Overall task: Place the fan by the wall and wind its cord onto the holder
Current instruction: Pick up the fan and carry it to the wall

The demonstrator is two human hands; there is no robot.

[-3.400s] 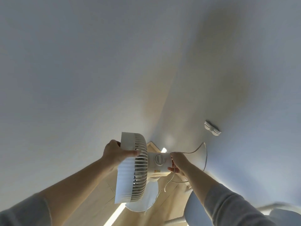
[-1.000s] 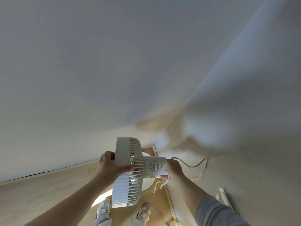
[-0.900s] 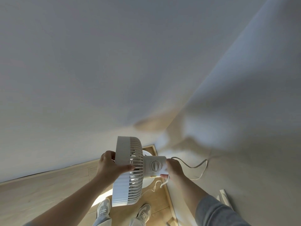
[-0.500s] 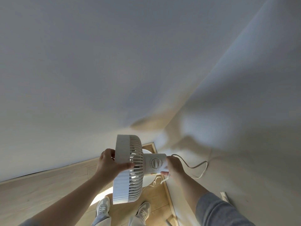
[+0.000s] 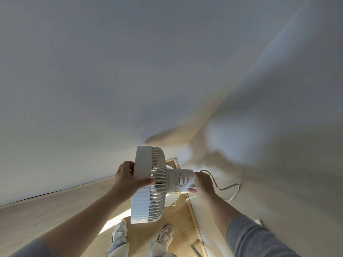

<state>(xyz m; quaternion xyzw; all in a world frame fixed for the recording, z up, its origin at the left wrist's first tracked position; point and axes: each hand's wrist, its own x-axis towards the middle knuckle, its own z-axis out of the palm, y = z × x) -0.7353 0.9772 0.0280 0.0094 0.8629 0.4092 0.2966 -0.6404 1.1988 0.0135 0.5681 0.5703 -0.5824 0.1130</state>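
I hold a white fan (image 5: 148,184) in the room's corner, its grille facing left and its motor housing with a round dial (image 5: 180,179) pointing right. My left hand (image 5: 128,178) grips the rim of the fan head. At the back end of the housing my right hand (image 5: 203,184) is closed, where the white cord (image 5: 225,189) comes out and loops toward the right wall. The fan's round base (image 5: 171,199) shows below the head, close to the floor corner. No cord holder is in sight.
Two white walls meet in a corner (image 5: 187,145) just behind the fan. Light wood flooring (image 5: 55,206) with a skirting strip (image 5: 194,219) runs along the right wall. My two shoes (image 5: 118,232) stand right below the fan.
Since 3.4 s ago I have turned into the corner and the view has tilted down to the floor and my shoes. Over the last second the fan has held almost still in both hands.
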